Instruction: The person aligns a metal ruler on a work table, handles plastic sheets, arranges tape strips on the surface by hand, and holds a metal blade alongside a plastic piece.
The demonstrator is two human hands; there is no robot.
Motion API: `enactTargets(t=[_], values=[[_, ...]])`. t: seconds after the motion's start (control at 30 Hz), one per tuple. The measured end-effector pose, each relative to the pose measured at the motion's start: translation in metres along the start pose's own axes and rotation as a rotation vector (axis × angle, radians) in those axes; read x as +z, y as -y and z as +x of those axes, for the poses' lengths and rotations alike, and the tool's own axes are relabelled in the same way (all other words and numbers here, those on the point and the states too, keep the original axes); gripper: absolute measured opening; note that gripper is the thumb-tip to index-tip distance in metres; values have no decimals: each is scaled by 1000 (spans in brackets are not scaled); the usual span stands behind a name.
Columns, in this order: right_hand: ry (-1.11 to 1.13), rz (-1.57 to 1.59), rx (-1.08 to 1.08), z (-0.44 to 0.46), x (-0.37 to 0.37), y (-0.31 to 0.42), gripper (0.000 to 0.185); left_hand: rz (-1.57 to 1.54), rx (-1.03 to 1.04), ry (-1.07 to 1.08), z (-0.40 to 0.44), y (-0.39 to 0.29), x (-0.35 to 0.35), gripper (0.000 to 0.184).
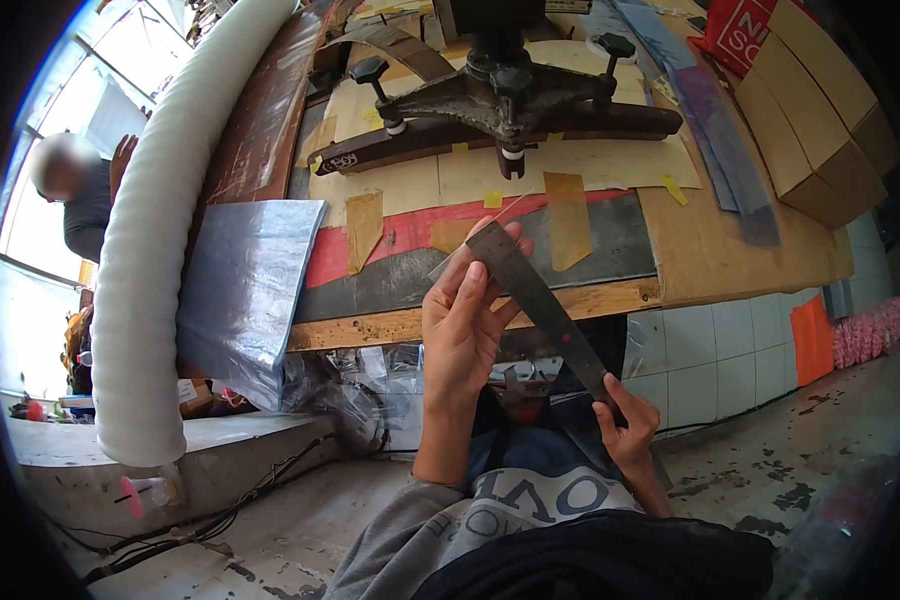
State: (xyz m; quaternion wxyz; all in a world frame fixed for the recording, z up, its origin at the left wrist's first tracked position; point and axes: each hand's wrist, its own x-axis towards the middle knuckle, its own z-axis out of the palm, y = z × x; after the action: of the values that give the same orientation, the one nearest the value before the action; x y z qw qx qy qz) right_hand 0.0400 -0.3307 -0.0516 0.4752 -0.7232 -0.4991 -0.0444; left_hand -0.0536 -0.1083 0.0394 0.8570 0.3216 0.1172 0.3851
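Observation:
In front of my body I hold a dark, flat strip (pixel 555 325) with a small red dot on its face, slanting down to the right. My left hand (pixel 465 320) is closed on its upper end, thumb on the near side. A thin, pale sliver shows by those fingers; I cannot make out what it is. My right hand (pixel 628 425) grips the lower part of the strip. Beyond my hands is the worktable's wooden front edge (pixel 470 318), below a dark surface with red and brown tape.
A black metal press frame with knobs (pixel 510 95) stands on the table. Clear plastic sheets (pixel 245 265) and a long white foam roll (pixel 170 200) lie at left. Cardboard boxes (pixel 805 120) sit at right. Another person (pixel 75 190) is at far left. Cables (pixel 240 500) run along the floor.

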Motion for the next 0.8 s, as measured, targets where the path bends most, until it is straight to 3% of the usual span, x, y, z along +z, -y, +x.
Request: enactTargets(t=[0.8], values=[[11, -24, -21, 0, 1, -4, 39, 43, -22, -7, -6, -9, 4, 46]])
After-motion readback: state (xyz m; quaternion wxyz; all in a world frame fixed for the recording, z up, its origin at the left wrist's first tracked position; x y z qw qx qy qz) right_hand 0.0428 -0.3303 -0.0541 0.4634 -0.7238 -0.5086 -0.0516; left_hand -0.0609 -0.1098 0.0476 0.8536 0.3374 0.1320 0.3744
